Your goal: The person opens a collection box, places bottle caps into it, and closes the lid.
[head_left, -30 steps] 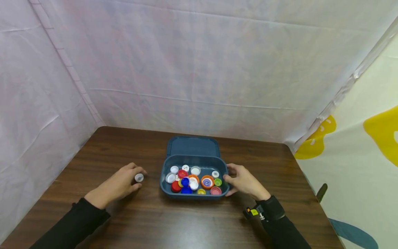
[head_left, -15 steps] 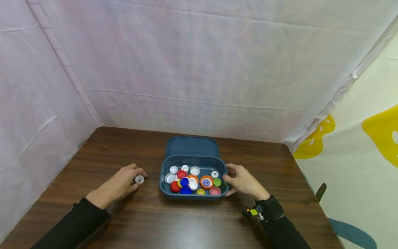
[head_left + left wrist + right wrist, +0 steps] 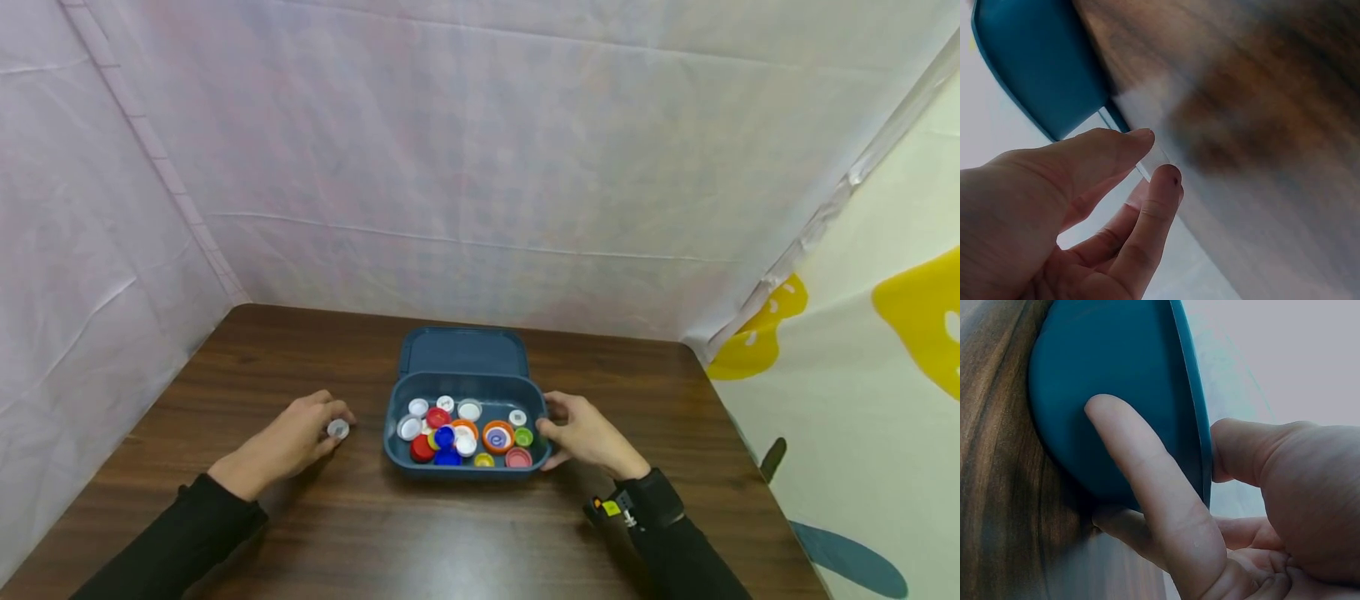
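Near the left side of the table, my left hand (image 3: pixel 288 437) pinches a small white bottle cap (image 3: pixel 338 428) between thumb and fingers. In the left wrist view the thumb (image 3: pixel 1110 147) and a finger (image 3: pixel 1154 212) almost meet, and the cap itself is hard to make out. At the middle of the table stands a dark blue plastic box (image 3: pixel 480 473) holding several loose bottle caps. My right hand (image 3: pixel 592 437) grips its right end. The right wrist view shows the thumb at the rim and a finger (image 3: pixel 1147 469) along the outer wall of the box (image 3: pixel 1104 356).
Behind the box, its blue lid (image 3: pixel 465 352) lies tipped back. Inside are caps such as a red cap (image 3: pixel 422 449), an orange ring-shaped cap (image 3: pixel 498 437) and a green cap (image 3: pixel 523 437). A white cloth wall (image 3: pixel 465 167) rises behind the wooden table (image 3: pixel 420 542).
The white cap has turned slightly between my left fingertips. My right hand keeps its grip on the box, and the box and its caps look the same.
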Demonstrator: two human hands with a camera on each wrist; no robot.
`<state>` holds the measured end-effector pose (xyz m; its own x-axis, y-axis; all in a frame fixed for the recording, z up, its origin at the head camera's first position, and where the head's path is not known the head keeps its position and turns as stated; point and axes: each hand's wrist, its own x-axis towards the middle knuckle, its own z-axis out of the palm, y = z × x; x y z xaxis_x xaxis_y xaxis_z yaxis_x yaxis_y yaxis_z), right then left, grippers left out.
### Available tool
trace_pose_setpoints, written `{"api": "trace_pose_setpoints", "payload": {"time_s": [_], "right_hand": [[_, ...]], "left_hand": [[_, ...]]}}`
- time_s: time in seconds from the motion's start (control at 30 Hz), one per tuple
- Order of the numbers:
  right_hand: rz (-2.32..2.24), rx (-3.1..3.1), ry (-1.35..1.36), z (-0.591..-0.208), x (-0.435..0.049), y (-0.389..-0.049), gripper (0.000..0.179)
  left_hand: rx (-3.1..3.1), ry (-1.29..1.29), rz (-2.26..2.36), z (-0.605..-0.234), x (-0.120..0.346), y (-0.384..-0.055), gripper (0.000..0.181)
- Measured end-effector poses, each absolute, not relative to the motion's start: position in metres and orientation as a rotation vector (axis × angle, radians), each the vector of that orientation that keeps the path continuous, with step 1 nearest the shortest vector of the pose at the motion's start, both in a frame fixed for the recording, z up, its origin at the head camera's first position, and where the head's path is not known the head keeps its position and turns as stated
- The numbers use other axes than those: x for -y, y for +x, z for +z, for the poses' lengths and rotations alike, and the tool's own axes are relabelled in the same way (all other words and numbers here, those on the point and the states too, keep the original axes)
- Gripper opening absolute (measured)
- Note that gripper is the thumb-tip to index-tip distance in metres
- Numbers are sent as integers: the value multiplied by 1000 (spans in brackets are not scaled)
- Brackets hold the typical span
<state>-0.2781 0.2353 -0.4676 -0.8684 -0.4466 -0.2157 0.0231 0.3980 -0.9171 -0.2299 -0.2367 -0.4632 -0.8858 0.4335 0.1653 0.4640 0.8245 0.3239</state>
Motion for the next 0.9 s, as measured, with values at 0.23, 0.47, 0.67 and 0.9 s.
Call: {"api": "trace_pose_setpoints", "payload": {"time_s": [0.23,0.47,0.67,0.9], "right_hand": [[-1462,-2237,-365,-467,-235,-279,61],[-1456,-2245,-352,-468,-235,-279,61],[-1472,-2237,-359,-468,-235,-279,62],[-1481,-2235,-362,-469,-235,-279,61]], "left_hand": [[2830,-721,-572,-451,231,-233,29],[2764,-729,-625,-429,209,-233,29],[2799,-759,-646,-416,181,-232,28],[2806,-899,-654,-417,147,-234,29]]}}
